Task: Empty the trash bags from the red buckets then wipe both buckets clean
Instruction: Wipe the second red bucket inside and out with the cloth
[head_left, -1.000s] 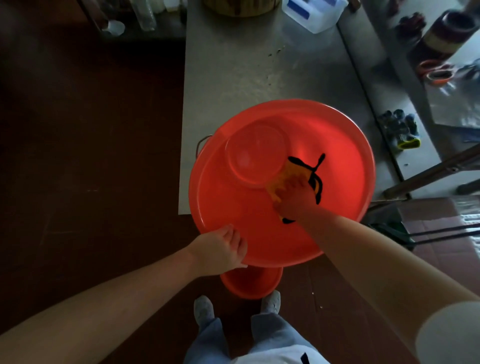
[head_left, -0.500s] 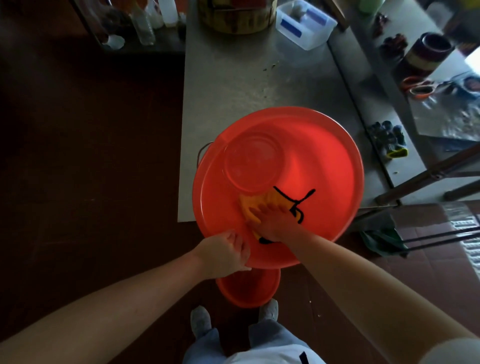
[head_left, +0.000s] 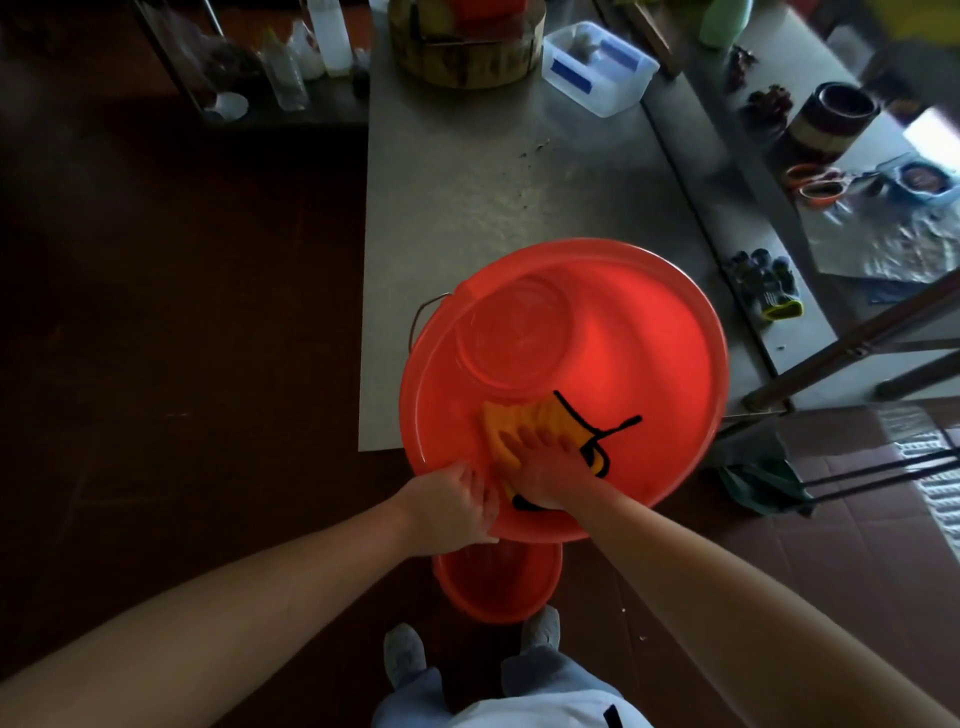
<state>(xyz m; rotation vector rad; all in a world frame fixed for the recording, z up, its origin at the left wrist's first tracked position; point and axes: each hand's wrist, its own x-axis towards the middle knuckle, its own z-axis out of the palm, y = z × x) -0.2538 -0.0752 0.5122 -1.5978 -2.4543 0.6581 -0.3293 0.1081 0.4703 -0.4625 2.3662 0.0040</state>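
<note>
A large red bucket (head_left: 649, 364) is tipped toward me at the near edge of the steel table (head_left: 493, 182), its round bottom showing at the upper left inside. My left hand (head_left: 452, 501) grips its near rim. My right hand (head_left: 545, 473) is inside, fingers spread flat, and presses an orange cloth (head_left: 524, 421) with black trim against the near inner wall, close beside the left hand. A second, smaller red bucket (head_left: 498, 582) stands upright on the floor just below, in front of my feet, partly hidden by the large one.
At the far end of the table stand a wooden chopping block (head_left: 467, 47) and a clear lidded box (head_left: 597, 67). Gloves (head_left: 763, 286) and orange scissors (head_left: 815, 184) lie on the counter to the right. Bottles (head_left: 291, 62) fill a rack at the far left. The floor is dark tile.
My right hand has slid the cloth along the inner wall from right of the middle toward the near left, ending beside my left hand, which keeps its grip on the rim.
</note>
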